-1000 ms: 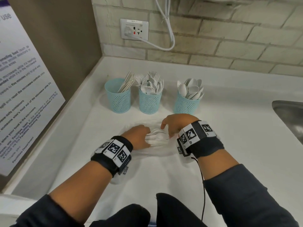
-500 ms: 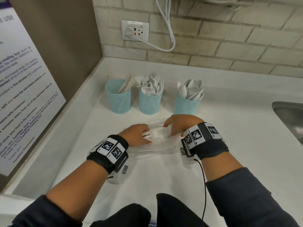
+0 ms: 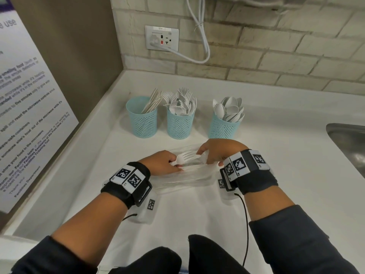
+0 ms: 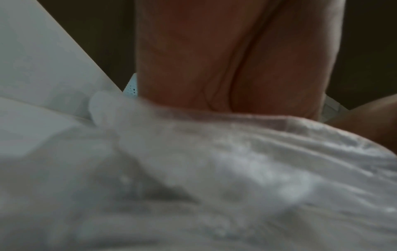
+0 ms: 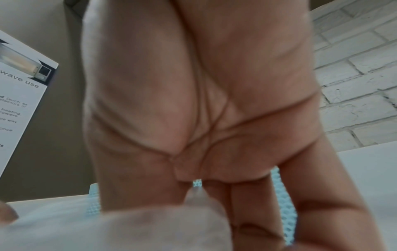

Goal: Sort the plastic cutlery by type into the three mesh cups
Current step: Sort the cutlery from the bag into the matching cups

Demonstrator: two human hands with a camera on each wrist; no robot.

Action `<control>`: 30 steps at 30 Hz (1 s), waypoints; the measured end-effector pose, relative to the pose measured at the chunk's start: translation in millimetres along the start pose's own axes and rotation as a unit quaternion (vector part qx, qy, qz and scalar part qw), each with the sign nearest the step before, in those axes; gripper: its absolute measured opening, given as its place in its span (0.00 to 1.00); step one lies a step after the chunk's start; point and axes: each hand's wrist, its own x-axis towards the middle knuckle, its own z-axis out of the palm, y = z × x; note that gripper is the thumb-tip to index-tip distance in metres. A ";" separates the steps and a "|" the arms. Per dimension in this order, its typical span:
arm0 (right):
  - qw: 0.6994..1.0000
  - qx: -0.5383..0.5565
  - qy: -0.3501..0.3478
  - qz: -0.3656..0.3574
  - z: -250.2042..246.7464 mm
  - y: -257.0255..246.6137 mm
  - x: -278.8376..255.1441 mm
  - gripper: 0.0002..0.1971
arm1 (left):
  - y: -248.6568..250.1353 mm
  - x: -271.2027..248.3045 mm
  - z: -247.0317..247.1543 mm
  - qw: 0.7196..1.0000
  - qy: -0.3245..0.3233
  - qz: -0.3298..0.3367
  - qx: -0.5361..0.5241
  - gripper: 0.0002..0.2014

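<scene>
Both hands, left hand [image 3: 165, 162] and right hand [image 3: 219, 153], have now lifted a pinched fork bundle [image 3: 184, 158] out of the clear bag [image 3: 187, 177], ready for the middle cup [image 3: 180, 123].

Wall outlet [image 3: 162, 38] with white cable [image 3: 199, 36]; notice poster [image 3: 29, 107]; sink [image 3: 351, 145] at right.

Shared office kitchenette / break room, not a home. Evidence: white bench [image 3: 276, 175] in a corner with a pale brick-tile wall [image 3: 276, 62] behind; steel sink [image 3: 347, 143] edge at right; wall outlet [image 3: 162, 38] with a white cord [image 3: 199, 36] plugged in. Printed notice [image 3: 25, 107] on the left wall, headed "…wave use", covers microwave rules, mentions a Facilities team and Front Desk. Three blue mesh cups [image 3: 180, 125] of white disposable cutlery [image 3: 180, 103] stand on the bench, communal supply.
</scene>
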 end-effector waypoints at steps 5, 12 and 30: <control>1.000 0.021 0.011 0.000 -0.7 5.6 0.6 0.26 | 2.9 -5.3 -4.4 1.000 -0.010 0.024 -0.005 0.13; 0.992 0.122 -0.008 -0.011 -7.1 15.9 0.9 0.26 | 3.2 -7.7 -9.8 0.978 -0.001 0.028 -0.205 0.05; 0.882 0.430 0.140 -0.132 -5.6 10.0 10.5 0.02 | 16.5 -9.2 -9.6 0.884 0.019 -0.013 -0.466 0.11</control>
